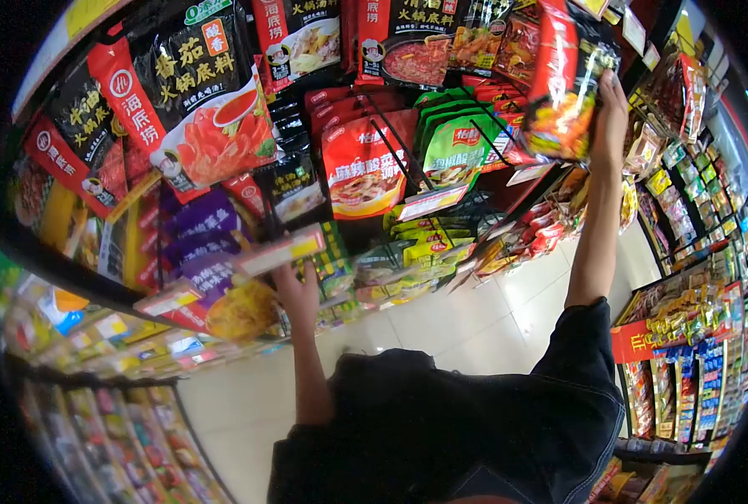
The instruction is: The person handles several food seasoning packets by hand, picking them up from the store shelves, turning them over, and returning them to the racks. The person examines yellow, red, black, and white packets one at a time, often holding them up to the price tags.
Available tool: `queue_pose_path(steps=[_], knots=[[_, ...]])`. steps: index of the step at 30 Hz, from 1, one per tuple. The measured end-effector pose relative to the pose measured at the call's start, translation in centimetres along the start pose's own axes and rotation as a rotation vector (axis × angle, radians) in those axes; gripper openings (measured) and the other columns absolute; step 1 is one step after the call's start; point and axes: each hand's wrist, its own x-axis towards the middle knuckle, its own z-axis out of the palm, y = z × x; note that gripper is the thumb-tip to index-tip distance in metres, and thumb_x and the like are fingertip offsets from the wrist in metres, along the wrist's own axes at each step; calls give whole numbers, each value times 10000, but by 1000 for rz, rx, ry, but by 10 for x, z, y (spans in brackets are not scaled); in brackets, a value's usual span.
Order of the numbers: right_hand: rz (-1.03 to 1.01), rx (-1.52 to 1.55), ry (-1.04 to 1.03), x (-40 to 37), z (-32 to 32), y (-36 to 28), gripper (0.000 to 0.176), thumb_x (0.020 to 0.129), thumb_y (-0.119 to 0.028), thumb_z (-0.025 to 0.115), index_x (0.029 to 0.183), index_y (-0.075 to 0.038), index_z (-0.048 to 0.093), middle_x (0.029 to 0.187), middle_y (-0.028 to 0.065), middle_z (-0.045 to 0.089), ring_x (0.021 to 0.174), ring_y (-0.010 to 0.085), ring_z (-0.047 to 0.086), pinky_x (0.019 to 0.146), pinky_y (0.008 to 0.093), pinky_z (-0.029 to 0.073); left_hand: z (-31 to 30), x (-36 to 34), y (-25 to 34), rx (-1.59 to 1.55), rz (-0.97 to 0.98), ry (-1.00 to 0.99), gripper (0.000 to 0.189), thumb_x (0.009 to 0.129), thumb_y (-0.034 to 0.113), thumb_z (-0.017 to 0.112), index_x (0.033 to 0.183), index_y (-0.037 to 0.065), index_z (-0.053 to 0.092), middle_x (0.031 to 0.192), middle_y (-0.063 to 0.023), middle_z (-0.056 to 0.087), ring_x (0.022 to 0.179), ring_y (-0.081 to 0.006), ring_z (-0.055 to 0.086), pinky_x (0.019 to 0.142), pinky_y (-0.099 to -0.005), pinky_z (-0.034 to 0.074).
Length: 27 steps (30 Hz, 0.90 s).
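Dark sleeve (pixel 584 395), foreground. Right hand (pixel 611 118) clasps a red packet (pixel 559 92) high on the peg rack (pixel 382 134) full of hanging packets; left hand (pixel 297 294) touches a purple packet (pixel 223 290), grip unclear.

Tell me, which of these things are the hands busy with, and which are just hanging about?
In hand:
- right hand gripping the red and black packet
- left hand at the purple packet, grip unclear

Just about:
- green packets
- red packets
- price tag
- snack rack
- tiled floor
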Motion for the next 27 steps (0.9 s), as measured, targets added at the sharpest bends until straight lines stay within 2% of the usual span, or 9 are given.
queue_pose_path(steps=[6,10,13,14,17,19,21,24,27], knots=[[219,42,69,1,-52,-34,447,1027,-294,594,1357,8,598,1228,80,692,1064,157,679,974,302,503,4,2,-11,164,-68,-39,490,993,101,609,1452,57,446,1559,-209,348,1168,-313,638,972,-396,528],[277,29,-184,-27,-59,-63,481,1020,-300,613,1366,32,574,1223,92,693,1018,148,697,920,275,534,12,7,-8,4,-69,-25,502,987,123,634,1449,37,457,1535,-226,372,1127,-309,658,948,-391,540],[264,-239,-75,-41,-89,-32,533,1025,-329,617,1425,18,552,1300,77,656,1139,108,622,1016,259,463,17,8,-15,91,63,-18,490,980,94,635,1438,32,473,1523,-234,378,1138,-308,649,923,-370,558],[309,-166,-266,-48,-109,-19,479,1041,-309,601,1391,16,589,1293,43,649,1140,119,600,1041,257,426,16,3,-15,128,101,-34,453,978,53,623,1410,21,491,1532,-220,365,1159,-300,633,916,-352,570],[276,-243,-474,-81,-218,90,270,1070,-151,522,1285,-46,647,1092,-6,666,929,93,610,823,249,501,10,-4,8,-136,6,-120,362,999,18,558,1360,16,556,1355,-160,576,1105,-245,653,896,-331,561],[-52,-614,-660,-155,-223,139,272,957,-20,511,1183,-24,663,819,-11,568,694,86,524,628,254,448,9,-9,15,-340,-67,-163,276,997,110,582,1248,10,640,1076,-135,707,934,-182,673,830,-288,536],[627,-167,-774,-223,-116,53,411,959,-188,583,1344,-46,610,789,-69,508,644,47,436,586,213,380,-10,-10,51,-533,-243,-295,288,1029,171,557,1240,5,660,987,-96,726,906,-157,668,834,-280,539],[821,-19,-728,-291,-55,74,335,1018,-186,575,1312,-27,599,786,-68,506,688,45,445,618,218,371,-29,-13,81,-754,-352,-504,399,1066,281,465,1225,-29,660,1095,-146,710,965,-196,693,847,-310,560],[672,-210,-734,-331,-1,84,276,1021,-186,587,1232,-10,615,753,-22,541,690,76,475,624,264,392,-39,-19,88,-648,-255,-631,318,1016,237,577,1227,19,672,1167,-129,713,1057,-203,686,902,-324,546]])
